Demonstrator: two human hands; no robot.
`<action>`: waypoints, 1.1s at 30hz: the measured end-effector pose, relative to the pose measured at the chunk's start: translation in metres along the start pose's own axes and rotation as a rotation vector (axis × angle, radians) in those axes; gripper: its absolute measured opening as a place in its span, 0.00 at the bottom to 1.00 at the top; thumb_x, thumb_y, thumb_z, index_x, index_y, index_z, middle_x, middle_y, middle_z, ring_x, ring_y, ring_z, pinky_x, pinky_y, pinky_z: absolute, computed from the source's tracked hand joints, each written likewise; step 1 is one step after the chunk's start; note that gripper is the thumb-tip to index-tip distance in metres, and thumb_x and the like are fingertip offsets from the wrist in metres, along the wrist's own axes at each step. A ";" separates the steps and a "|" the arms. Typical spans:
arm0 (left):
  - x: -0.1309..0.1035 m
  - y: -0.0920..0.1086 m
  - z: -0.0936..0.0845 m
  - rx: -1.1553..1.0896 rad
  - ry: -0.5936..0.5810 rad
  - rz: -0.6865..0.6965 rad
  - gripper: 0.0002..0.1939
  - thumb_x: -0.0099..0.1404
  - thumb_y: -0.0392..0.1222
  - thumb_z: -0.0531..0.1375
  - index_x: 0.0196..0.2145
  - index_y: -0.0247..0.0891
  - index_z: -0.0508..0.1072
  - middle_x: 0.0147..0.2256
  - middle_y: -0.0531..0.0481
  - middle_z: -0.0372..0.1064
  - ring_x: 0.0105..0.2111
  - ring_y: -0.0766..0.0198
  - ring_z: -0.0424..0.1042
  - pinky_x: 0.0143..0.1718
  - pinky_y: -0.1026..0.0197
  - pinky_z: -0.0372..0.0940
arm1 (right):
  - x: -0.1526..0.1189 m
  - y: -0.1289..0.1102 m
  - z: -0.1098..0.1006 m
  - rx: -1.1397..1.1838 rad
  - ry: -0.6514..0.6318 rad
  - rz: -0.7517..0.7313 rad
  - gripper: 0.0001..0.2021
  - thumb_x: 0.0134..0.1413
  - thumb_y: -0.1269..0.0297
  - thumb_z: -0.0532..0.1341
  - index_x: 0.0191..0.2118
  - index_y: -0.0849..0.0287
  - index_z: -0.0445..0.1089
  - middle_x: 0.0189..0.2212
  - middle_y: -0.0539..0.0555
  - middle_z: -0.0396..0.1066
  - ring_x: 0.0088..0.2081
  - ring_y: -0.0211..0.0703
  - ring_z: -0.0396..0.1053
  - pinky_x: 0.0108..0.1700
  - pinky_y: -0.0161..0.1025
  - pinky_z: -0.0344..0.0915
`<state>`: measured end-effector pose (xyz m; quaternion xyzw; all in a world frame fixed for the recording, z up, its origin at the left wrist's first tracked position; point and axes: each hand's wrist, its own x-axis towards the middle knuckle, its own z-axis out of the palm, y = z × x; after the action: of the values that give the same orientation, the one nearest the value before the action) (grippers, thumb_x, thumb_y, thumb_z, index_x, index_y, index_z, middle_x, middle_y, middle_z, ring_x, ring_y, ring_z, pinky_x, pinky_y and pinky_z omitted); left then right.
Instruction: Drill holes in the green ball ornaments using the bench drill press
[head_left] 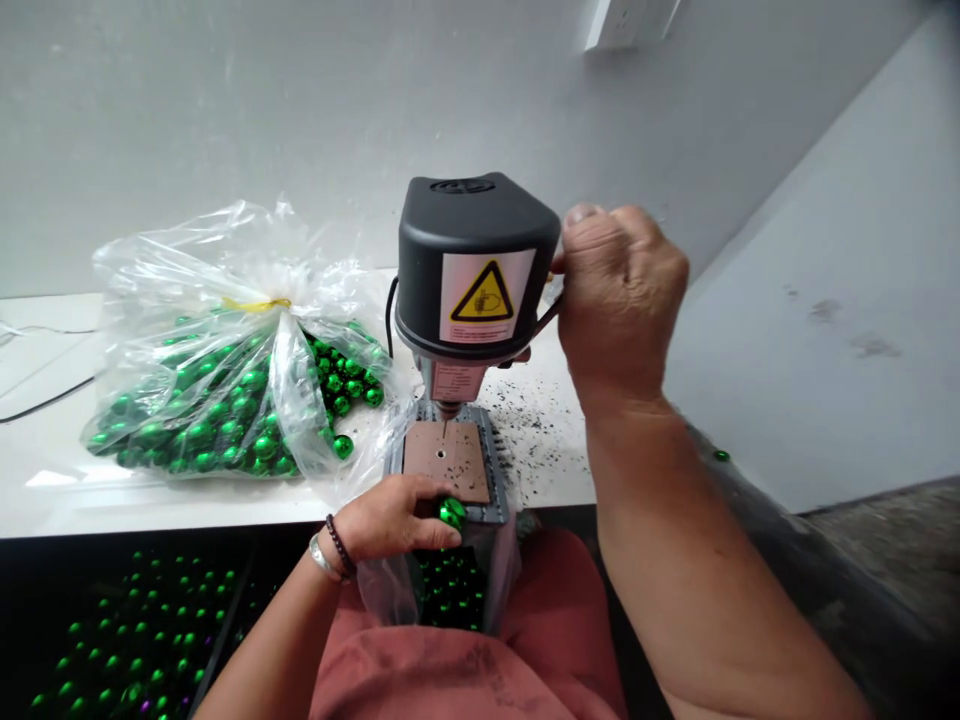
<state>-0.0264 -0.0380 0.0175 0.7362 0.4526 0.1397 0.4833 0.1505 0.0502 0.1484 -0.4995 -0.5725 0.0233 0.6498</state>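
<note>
A shiny green ball is pinched between the thumb and fingers of my left hand, at the near edge of a brown board with a small hole in it. The board lies on the metal base of a small black drill press. Above the board points the thin drill bit, apart from the ball. My right hand is raised beside the motor housing, its fingers closed round the drill press lever; the lever's far end is hidden by the hand.
A clear plastic bag full of green balls stands on the white table at the left. Dark shavings litter the table. Below are more green balls, and several lie in an opened bag between my legs.
</note>
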 end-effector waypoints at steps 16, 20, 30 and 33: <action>0.074 -0.074 -0.084 0.875 0.706 -0.399 0.23 0.57 0.47 0.55 0.47 0.31 0.69 0.47 0.35 0.65 0.49 0.46 0.63 0.49 0.48 0.59 | -0.005 0.005 0.000 0.151 0.012 -0.051 0.18 0.56 0.55 0.49 0.21 0.61 0.56 0.18 0.43 0.50 0.23 0.25 0.53 0.29 0.30 0.52; 0.071 -0.076 -0.079 0.982 0.608 -0.354 0.21 0.61 0.51 0.50 0.44 0.36 0.71 0.47 0.38 0.66 0.49 0.45 0.61 0.47 0.48 0.57 | -0.005 0.006 0.002 0.170 0.030 -0.058 0.18 0.56 0.55 0.49 0.21 0.61 0.55 0.18 0.43 0.49 0.23 0.25 0.53 0.29 0.30 0.53; 0.067 -0.077 -0.082 0.846 0.462 -0.281 0.19 0.64 0.46 0.48 0.50 0.36 0.64 0.43 0.37 0.66 0.41 0.52 0.69 0.43 0.52 0.60 | -0.007 0.006 0.004 0.218 0.025 -0.009 0.18 0.56 0.53 0.50 0.23 0.61 0.57 0.19 0.45 0.53 0.23 0.27 0.53 0.28 0.31 0.54; 0.064 -0.070 -0.080 0.507 0.637 -0.246 0.19 0.62 0.44 0.51 0.49 0.35 0.64 0.41 0.40 0.67 0.38 0.57 0.70 0.39 0.56 0.62 | -0.007 0.006 0.004 0.217 0.025 0.002 0.17 0.55 0.53 0.50 0.23 0.61 0.57 0.19 0.44 0.52 0.22 0.27 0.52 0.28 0.31 0.54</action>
<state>-0.0795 0.0691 -0.0161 0.6923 0.6839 0.1855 0.1362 0.1485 0.0511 0.1390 -0.4271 -0.5579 0.0793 0.7071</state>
